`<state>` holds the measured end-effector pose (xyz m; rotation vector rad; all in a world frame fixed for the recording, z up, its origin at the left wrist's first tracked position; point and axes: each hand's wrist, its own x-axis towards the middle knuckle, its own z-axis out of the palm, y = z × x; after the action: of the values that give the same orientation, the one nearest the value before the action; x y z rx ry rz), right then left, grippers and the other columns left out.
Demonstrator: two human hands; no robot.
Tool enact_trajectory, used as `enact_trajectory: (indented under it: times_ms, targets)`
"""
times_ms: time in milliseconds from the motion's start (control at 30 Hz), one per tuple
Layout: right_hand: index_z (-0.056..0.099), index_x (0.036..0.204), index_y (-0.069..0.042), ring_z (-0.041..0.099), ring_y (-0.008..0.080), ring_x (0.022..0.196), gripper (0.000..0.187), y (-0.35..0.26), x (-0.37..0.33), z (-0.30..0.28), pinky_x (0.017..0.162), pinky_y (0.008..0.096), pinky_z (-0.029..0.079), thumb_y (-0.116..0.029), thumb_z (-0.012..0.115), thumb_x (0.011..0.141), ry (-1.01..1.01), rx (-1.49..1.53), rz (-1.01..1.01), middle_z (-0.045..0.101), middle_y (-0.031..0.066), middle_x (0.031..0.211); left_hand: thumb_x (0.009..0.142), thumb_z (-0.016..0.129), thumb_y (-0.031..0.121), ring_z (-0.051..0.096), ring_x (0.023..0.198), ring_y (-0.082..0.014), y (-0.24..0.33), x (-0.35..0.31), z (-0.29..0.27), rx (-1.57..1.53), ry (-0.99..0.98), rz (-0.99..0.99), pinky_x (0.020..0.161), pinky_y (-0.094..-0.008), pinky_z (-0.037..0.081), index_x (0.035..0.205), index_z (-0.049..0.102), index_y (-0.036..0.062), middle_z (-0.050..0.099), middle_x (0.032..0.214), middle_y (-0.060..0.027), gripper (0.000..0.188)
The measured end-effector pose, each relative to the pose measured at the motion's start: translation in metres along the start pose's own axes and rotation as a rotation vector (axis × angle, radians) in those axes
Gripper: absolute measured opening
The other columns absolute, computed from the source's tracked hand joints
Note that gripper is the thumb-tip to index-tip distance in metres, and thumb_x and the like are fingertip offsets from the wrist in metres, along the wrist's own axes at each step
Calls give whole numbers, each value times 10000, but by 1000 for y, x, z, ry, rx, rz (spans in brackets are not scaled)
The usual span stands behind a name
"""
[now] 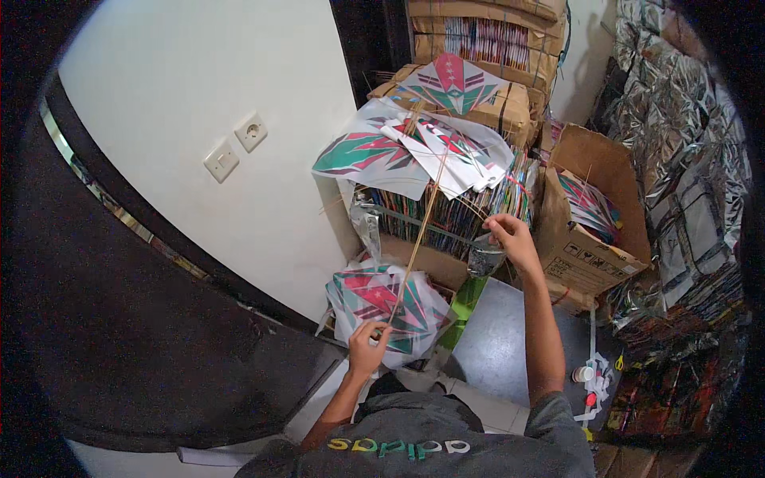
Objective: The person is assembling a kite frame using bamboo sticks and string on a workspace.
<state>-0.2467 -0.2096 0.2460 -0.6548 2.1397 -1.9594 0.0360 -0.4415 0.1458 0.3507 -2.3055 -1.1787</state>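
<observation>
1. Nearest the camera, dark grey shirt [510, 450] across the lower edge, with both bare forearms reaching forward from it.
2. Left hand [366, 348] low in front, thumb and fingertips pinched together on the near end of some long, straight sticks [421, 233].
3. Right hand [511, 239] farther forward, fingertips brought together, apparently on the end of a thin curved stick [468, 206]. Cannot tell exactly how tight.
4. Straight sticks slanting up and away from left hand, over a lower pile of printed sheets [358, 296], toward an upper pile of printed sheets [366, 155] on a stack of packed goods [398, 213]. Far end hard to pick out against the paper.
5. Likely very light: stiff enough lengthwise to stay straight from one end, springy sideways, and prone to snapping or splintering under a sharp bend. Best held lightly near the ends, with thumb against fingertip.
6. Sheets probably thin, soft and easily creased or torn; better lifted by the edges.
7. Beyond right hand, an open cardboard box [602, 159] with more printed pieces inside, then tall plastic-wrapped bundles [669, 88]. At left, light switch [221, 161] and socket [251, 131] on a white wall [183, 80].
</observation>
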Motion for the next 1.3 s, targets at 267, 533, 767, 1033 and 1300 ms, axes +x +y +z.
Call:
enact_trajectory:
  times_ms: [267,533,767,1033,1300]
  targets:
    - [663,978,-24,541,69,664,207,11,61,11,578,217,407,-211,596,917,204,40,80,659,0,844,825,672,142,594,619,-217,-47,126,-12,-13,59,146,571,-321,473,842,633,37,617,773,-89,114]
    - [663,983,-50,610,89,713,230,53,148,3,503,217,387,-255,593,906,485,25,103,674,6,904,826,656,182,625,737,-288,-73,313,3,-52,-20,266,648,-373,492,868,650,44,631,818,-121,144]
    - [683,965,-92,579,75,731,202,66,240,7,531,229,385,-262,662,857,632,29,187,667,-19,871,816,657,203,618,822,-317,-89,466,11,65,-71,457,711,-402,489,868,640,64,637,860,-125,149]
    - [699,968,-100,494,53,607,173,50,279,21,472,225,372,-224,664,853,660,64,190,625,-16,781,797,711,253,495,1097,-385,-122,510,46,53,57,355,878,-435,455,1242,456,53,502,1177,-215,551]
    - [680,959,-88,437,47,593,165,6,271,33,464,204,314,-215,686,855,745,98,-13,558,-42,746,786,721,297,538,1055,-386,-144,519,57,-94,-1,236,887,-461,441,1287,393,62,558,1156,-187,644]
